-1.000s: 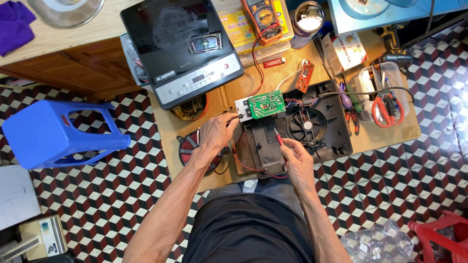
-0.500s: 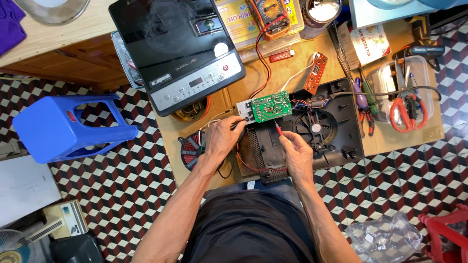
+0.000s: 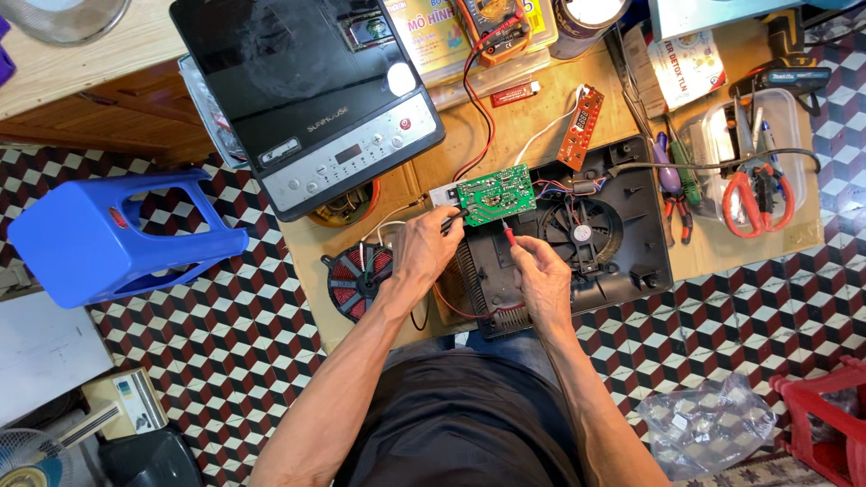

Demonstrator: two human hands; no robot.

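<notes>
A green circuit board [image 3: 495,194] lies over the open black base [image 3: 622,261] of an induction cooker, beside its round fan [image 3: 577,233]. My left hand [image 3: 424,248] grips a black test probe whose tip touches the board's left edge. My right hand [image 3: 541,271] pinches a red test probe [image 3: 507,234] just under the board's lower edge. Red and black leads run up to an orange multimeter [image 3: 492,22] at the table's far side. A red copper coil [image 3: 359,275] lies left of my left hand.
A black glass cooktop panel [image 3: 307,81] lies tilted at the table's far left. A small orange display board [image 3: 579,114], scissors and pliers in a clear tray [image 3: 753,171], and a blue plastic stool [image 3: 108,239] on the chequered floor surround the low wooden table [image 3: 532,126].
The view has shifted so the table sits higher in the frame. Both hands stay at the green board, with the probes still against it.
</notes>
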